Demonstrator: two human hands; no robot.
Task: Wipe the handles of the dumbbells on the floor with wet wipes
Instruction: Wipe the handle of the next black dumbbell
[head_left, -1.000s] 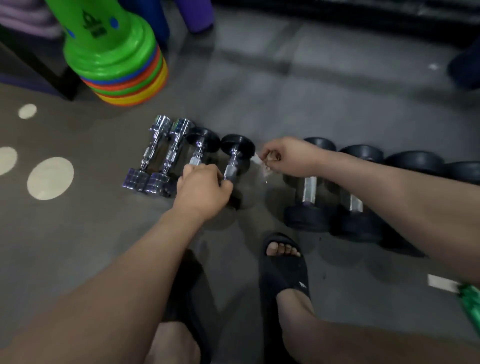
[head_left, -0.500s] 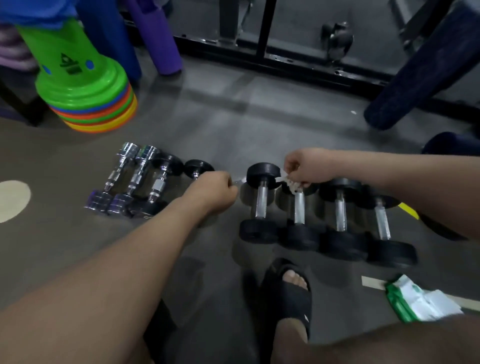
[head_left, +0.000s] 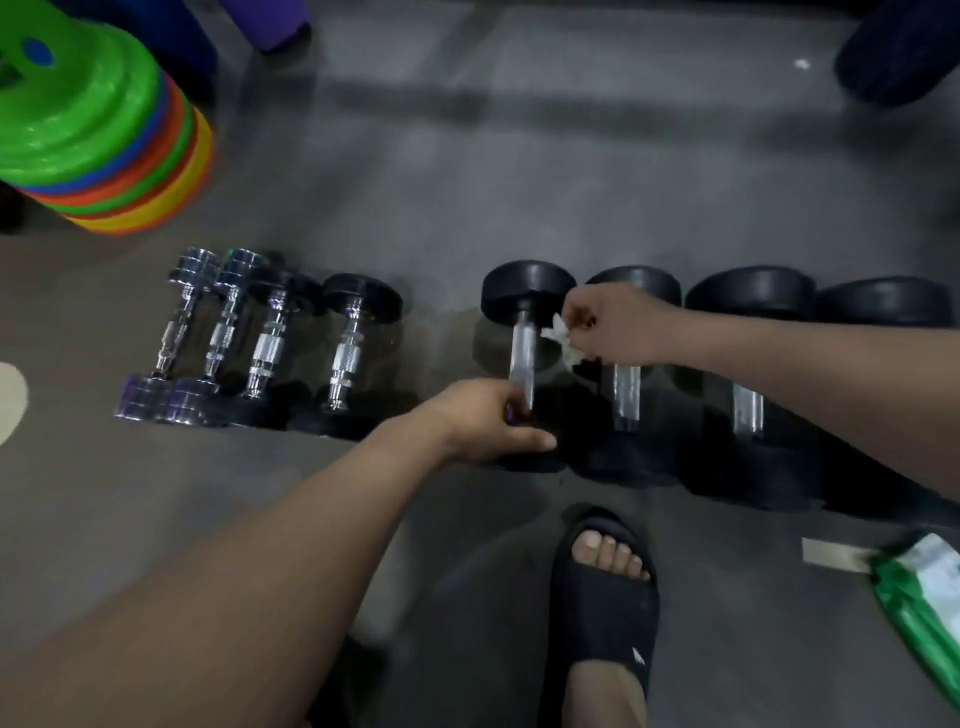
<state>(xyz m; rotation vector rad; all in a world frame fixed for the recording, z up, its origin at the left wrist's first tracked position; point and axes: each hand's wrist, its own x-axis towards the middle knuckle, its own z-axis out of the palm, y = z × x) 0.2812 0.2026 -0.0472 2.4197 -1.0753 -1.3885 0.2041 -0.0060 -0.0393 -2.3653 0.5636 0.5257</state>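
Grey gym floor held dumbbells in a row. Black dumbbell lay mid-row, chrome handle running away from person. Left hand gripped handle's near end, fingers curled round it. Right hand just right of handle, fingertips pinching crumpled wet wipe; wipe-to-handle contact unclear. Chrome dumbbells well left of it. Black sandal nearer person. Green wipes pack far right. Stacked disc cones far left, beyond.

Both bare forearms reach forward, the left grip curled round the near handle end of the black dumbbell, the right grip pinching a wet wipe just right of it.
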